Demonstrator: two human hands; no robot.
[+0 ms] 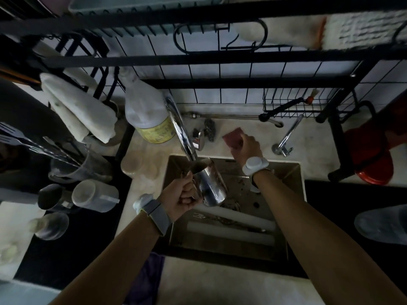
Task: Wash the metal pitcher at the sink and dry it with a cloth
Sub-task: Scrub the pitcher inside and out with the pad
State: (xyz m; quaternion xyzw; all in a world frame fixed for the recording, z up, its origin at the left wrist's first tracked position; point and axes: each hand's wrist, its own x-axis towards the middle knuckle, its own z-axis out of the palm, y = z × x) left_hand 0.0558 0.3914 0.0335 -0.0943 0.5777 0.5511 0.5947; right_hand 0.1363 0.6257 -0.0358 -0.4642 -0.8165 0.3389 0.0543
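A shiny metal pitcher (210, 183) hangs tilted over the sink (295, 172), its mouth just under the tap spout (181, 133). My left hand (182, 199) grips its handle in a closed fist. On the ledge behind the basin, my right hand (247, 147) holds a dark red scouring pad (232, 135) with curled fingers. Whether water runs from the tap is not visible. A purple cloth (146, 280) hangs at the counter's front edge, below my left forearm.
A black rack (198, 56) spans above the sink, with pale cloths (77, 106) draped on it. A large soap bottle (146, 115) stands left of the tap. Cups and a utensil holder (74, 166) crowd the left counter. A wire basket (304, 104) and a small tap (286, 139) sit right. A fork (199, 215) lies in the basin.
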